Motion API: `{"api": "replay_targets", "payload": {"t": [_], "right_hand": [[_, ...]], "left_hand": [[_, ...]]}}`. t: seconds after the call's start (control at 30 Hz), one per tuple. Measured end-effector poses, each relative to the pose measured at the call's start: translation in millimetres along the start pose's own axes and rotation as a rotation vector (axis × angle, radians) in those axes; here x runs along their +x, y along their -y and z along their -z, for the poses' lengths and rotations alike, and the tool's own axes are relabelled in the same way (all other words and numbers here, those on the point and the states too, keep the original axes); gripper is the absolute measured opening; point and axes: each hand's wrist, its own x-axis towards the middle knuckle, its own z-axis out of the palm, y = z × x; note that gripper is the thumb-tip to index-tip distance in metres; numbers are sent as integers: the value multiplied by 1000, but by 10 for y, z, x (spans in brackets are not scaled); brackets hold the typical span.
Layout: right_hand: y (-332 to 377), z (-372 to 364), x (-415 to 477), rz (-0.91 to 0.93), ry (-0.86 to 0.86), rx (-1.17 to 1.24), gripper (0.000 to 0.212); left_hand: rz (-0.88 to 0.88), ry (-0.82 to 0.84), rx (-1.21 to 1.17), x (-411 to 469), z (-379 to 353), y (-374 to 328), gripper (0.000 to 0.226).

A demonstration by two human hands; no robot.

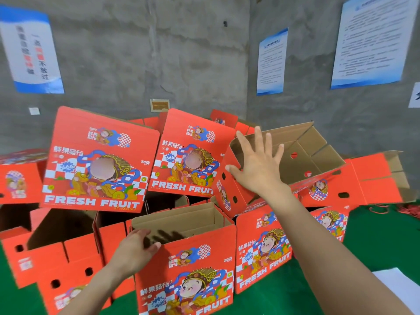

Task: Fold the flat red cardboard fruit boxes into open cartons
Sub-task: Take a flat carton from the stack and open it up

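Observation:
A folded red fruit carton (195, 273) stands upright and open right in front of me. My left hand (134, 251) rests on its near left top corner, fingers reaching over the rim. A second folded carton (302, 155) lies tilted on top of the pile, its brown inside facing me. My right hand (256, 164) is spread flat with straight fingers against that carton's near rim and left wall. Neither hand holds anything else.
Several more folded red cartons are piled against the grey concrete wall (193, 53), two large ones (97, 160) leaning face-on. Open cartons (56, 253) stand at the left, another (375, 180) lies at the right. Green floor covering (386, 242) and a white sheet (400, 289) sit at the lower right.

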Motion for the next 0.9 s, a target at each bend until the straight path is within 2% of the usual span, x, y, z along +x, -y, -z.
{"api": "replay_targets", "payload": {"t": [0.3,0.37,0.47,0.53,0.63,0.7,0.8,0.9], "right_hand": [[182,71,-20,9,45,36,81],[330,100,-64,83,-74,173,66],[698,122,-202,279,-366,504,21],[1052,77,-402,364,-390,664,11],[1687,-152,-901,537,-246,768,12],[2125,-374,-1316,691,-74,762,24],[2797,-677,-1890,879,344,619,50],[3387,-969,-2256,934,554,462,61]], "left_hand": [[2,-27,-40,-94,108,58,54],[0,-56,-130,-153,190,91,44],[-42,-139,-297,-319,326,188,27],[-43,-219,-394,-512,422,325,23],[2,-314,-468,-919,530,732,19],[81,-341,-447,-1277,544,1177,20],[297,-349,-390,-1926,559,2017,15],[584,-440,-316,-2554,734,2911,27]]}}
